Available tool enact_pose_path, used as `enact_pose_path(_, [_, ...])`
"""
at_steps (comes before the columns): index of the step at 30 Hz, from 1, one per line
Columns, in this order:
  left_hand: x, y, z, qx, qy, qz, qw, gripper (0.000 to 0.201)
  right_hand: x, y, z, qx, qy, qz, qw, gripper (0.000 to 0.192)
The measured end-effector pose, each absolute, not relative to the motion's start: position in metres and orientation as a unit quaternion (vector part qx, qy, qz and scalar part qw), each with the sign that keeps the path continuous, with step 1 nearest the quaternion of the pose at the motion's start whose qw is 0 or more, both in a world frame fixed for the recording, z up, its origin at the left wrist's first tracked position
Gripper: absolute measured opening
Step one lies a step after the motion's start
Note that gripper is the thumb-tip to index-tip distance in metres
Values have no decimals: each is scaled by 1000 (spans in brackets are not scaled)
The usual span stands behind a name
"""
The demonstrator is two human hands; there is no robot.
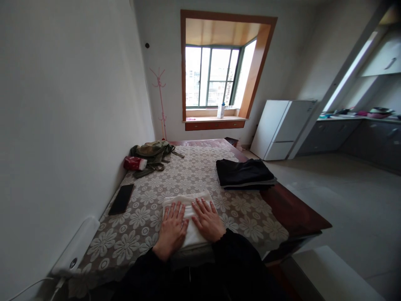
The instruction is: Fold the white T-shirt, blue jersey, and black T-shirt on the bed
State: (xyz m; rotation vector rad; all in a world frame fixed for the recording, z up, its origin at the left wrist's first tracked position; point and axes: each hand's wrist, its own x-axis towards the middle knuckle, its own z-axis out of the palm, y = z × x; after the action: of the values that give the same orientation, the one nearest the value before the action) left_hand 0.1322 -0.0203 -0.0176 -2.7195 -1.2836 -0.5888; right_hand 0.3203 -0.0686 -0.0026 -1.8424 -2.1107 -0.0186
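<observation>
A folded white cloth (191,228) lies flat near the front edge of the table, close to my body. On its left half rests my left hand (173,228), palm down with the fingers stretched forward. My right hand (206,219) presses flat on the right half, its fingers slightly spread. Neither hand grips anything. Parts of the cloth are hidden under both hands. To the right and farther back sits a stack of folded black clothes (244,172).
A flower-patterned tablecloth (188,171) covers much of the dark red table (291,209). Along the left wall are a phone (121,199), a red packet (134,163), a green backpack (153,151) and a white power strip (78,244). A white fridge (278,129) stands beyond.
</observation>
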Motion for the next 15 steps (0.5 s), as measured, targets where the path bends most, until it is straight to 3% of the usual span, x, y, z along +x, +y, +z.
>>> enact_pose_path(15, [130, -23, -17, -890, -421, -171, 40, 58, 301, -72, -9, -661, -724, -42, 191, 56])
